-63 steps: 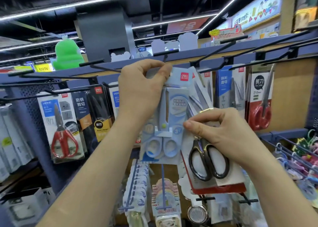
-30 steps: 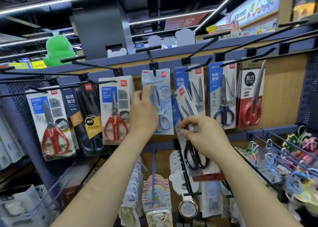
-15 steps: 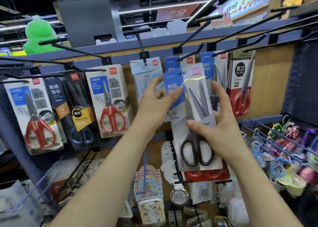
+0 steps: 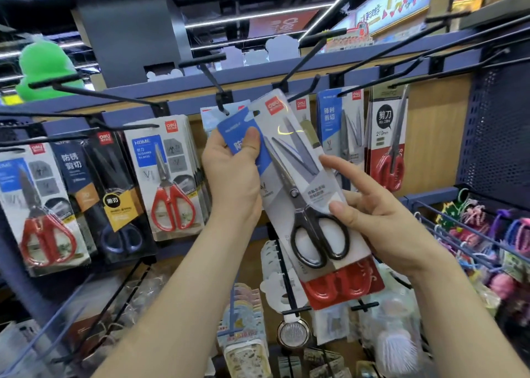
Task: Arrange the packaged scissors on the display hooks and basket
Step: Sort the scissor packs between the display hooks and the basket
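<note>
while left hand (image 4: 232, 174) and right hand (image 4: 381, 220) pinch scissors pack (image 4: 289, 177), blades point up-left, handles down-right.

glossy plastic, matt metal

the scissors pack (image 4: 315, 194) is printed card under clear glossy plastic that catches a streak of light. its blades (image 4: 301, 159) look like dull grey metal, its handles (image 4: 308, 220) shiny black plastic. the hooks (image 4: 213, 81) are matt black metal; the back panel (image 4: 436, 148) is smooth and wood-look.

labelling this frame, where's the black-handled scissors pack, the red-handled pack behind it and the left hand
black-handled scissors pack (image 4: 294, 192), head view, on the blade pivot
red-handled pack (image 4: 338, 287), head view, on its red handles
left hand (image 4: 233, 177), head view, middle of the hand
</note>
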Available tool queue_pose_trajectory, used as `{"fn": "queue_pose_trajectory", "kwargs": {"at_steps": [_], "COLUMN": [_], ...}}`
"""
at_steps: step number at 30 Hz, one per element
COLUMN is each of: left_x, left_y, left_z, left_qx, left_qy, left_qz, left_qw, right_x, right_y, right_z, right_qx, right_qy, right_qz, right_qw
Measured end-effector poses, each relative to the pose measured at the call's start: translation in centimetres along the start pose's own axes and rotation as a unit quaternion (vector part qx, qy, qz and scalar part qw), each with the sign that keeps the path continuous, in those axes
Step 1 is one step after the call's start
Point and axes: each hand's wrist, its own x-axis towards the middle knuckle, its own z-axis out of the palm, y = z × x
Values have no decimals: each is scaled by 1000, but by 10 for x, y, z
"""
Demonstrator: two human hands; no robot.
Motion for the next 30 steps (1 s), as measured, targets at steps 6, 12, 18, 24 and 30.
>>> {"fn": "queue_pose_trajectory", "kwargs": {"at_steps": [6,12,18,24,30], "left_x": [-2,-8,-17,-25,-19], "left_y": [3,0,21,47,46], "left_z": [0,-15,-33,0,37], "left_qx": [-54,-67,-12,9,59], "left_qy": [68,53,-17,-108,-137], "left_qz": [5,-62,2,81,83], "left_qw": [996,994,1000,991,985], "right_x": [-15,-32,-59,-58,-42], "right_y": [-6,-11,-2,-7,-2], "right_z": [-14,-29,-55,-23,4], "right_qx": [-71,-193,-251,-120,-191], "right_qy": [-79,-55,133,240,204], "right_qz": [41,88,107,88,48], "right_qw": [994,976,953,959,959]}}
